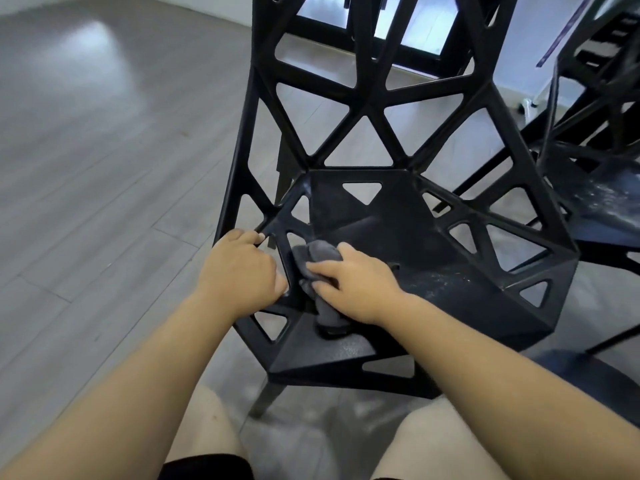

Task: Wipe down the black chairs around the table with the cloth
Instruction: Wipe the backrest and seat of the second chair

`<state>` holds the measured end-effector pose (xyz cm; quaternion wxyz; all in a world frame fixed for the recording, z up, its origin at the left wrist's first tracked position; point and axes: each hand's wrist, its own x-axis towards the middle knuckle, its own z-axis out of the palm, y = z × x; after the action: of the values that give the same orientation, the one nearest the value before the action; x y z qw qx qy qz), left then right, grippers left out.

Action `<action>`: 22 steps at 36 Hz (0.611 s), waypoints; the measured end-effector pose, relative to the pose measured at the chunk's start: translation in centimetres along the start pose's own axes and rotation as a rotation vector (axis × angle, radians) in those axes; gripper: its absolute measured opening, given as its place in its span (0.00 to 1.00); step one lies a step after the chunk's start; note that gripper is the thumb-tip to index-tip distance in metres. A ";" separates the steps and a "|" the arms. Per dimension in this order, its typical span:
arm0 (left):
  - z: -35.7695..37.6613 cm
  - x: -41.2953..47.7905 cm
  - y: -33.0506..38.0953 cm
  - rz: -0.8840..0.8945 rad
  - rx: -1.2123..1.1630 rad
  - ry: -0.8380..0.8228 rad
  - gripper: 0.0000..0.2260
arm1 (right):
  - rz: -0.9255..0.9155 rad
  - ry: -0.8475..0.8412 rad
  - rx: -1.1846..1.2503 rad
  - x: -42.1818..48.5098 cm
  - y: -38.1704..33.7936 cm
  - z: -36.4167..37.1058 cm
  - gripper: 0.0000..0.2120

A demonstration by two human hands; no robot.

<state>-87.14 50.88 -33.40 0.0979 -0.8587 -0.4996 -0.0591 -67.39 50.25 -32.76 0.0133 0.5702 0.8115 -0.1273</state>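
black chair (398, 216) in front of person, geometric cut-out frame, seat facing camera. left hand (239, 268) curled round left edge bar of seat frame, gripping it. right hand (356, 282) on grey cloth (317, 258), fingers bent over bunched fabric, pressing it onto left part of seat beside frame bars. cloth tail hangs toward seat front edge. pale dusty streaks on right part of seat. second black chair (602, 199) to right, just beside first, seat also streaked. grey wood-look floor (104, 150) beneath.
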 end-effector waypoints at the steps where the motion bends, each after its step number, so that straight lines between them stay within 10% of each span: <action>1: -0.1 0.0 0.0 0.001 0.001 -0.008 0.21 | 0.007 -0.020 -0.014 -0.9 1.1 -0.3 0.18; 11: -0.6 1.0 0.9 -0.086 0.046 -0.061 0.10 | 0.855 0.115 -0.031 -1.2 10.3 -1.3 0.21; 19: 2.2 2.0 4.5 -0.092 -0.274 -0.048 0.10 | 0.104 -0.020 -0.018 -3.3 3.6 -0.9 0.18; 22: 3.0 2.2 5.4 -0.100 -0.260 -0.170 0.12 | 0.156 -0.045 -0.034 -4.1 8.5 -1.4 0.17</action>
<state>-81.31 50.83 -36.44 -0.0597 -0.8402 -0.5362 -0.0550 -57.92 49.45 -32.33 0.0512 0.6285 0.7660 -0.1249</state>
